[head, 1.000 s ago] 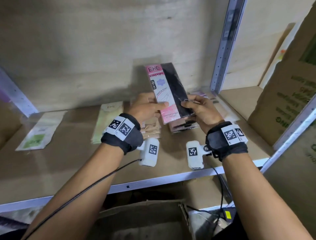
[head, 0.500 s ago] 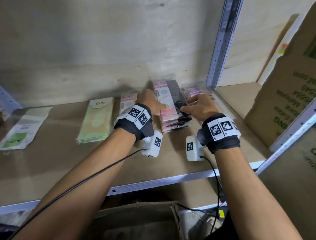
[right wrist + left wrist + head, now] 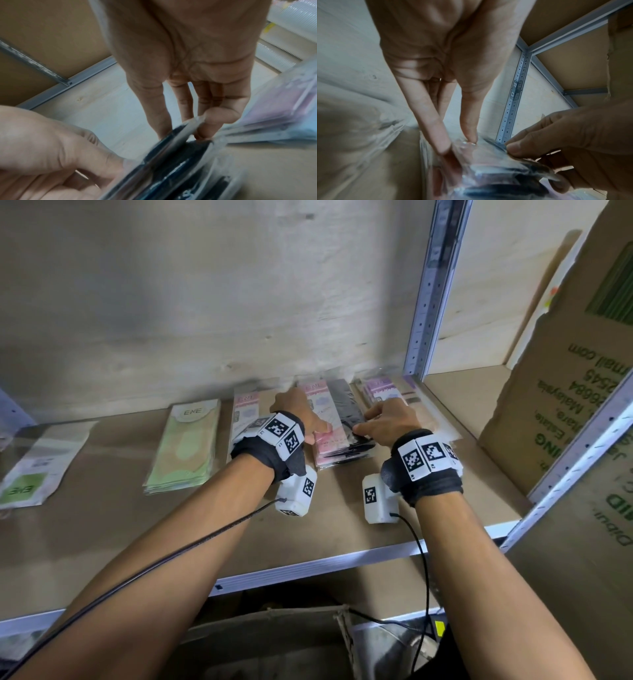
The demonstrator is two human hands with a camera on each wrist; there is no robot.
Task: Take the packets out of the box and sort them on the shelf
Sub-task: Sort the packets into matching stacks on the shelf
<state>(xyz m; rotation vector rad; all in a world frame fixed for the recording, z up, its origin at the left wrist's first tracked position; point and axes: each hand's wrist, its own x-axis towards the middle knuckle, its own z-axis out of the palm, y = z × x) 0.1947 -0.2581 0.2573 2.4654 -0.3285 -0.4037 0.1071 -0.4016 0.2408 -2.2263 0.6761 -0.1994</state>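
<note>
Both hands at centre of head view, on the pink-and-black packet stack (image 3: 337,426) lying flat on the shelf (image 3: 102,529); stack sat just right of centre, near the back wall.

Left hand (image 3: 301,419) at the stack's left edge; thumb on top of the pink side, fingers (image 3: 435,135) down along the edge; grip closed on the top packet, pinching the clear wrap, per left wrist view.

Right hand (image 3: 390,421) at the stack's right edge, over the black side; thumb and fingertips (image 3: 216,119) pinching a packet edge, per right wrist view; grip closed on it; whether same packet as left, could not tell, wrist views blurred.

Other piles on the shelf, left to right in head view: white-and-green packet (image 3: 30,467) at far left; green packet pile (image 3: 186,446) left of centre; pink-and-beige pile (image 3: 245,412) just beside the left wrist, partly hidden by it; lilac pile (image 3: 380,392) right of the held stack, against the upright post (image 3: 424,313).

Cardboard box (image 3: 274,645) at bottom centre, below the shelf's front rail; contents not visible.

Large printed carton (image 3: 561,392) at right edge, standing in the next bay; black wristbands with white tag blocks on both wrists, cables trailing down.
</note>
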